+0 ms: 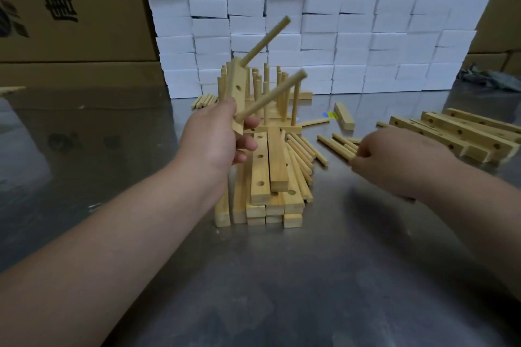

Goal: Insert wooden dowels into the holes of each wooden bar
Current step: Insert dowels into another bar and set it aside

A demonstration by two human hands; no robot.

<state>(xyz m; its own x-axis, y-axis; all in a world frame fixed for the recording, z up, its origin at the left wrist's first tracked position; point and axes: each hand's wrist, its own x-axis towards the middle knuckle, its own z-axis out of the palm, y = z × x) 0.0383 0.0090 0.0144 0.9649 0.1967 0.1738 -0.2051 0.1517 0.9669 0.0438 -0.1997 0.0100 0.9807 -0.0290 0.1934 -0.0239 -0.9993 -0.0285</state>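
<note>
- Shiny metal tabletop (282, 276) fills the lower frame, with a wall of white boxes (338, 22) behind it.
- At centre, the held bar (238, 93) stands nearly upright above the table, gripped at its lower end by the left hand (214, 138).
- Two dowels stick out of it up and to the right: the upper dowel (267, 38) and the lower dowel (273, 94); the middle hole (239, 87) between them is bare.
- Just below lies a stack of bars (262, 177), with a heap of dowels (301, 155) against its right side.
- Behind stand bars with upright dowels (282, 87).
- Right of centre, the right hand (394, 160) curls its fingers onto loose dowels (335, 144); whether it grips one cannot be told.
- More drilled bars (456, 132) lie at the right edge.
- Cardboard cartons (70, 8) fill the upper left.
</note>
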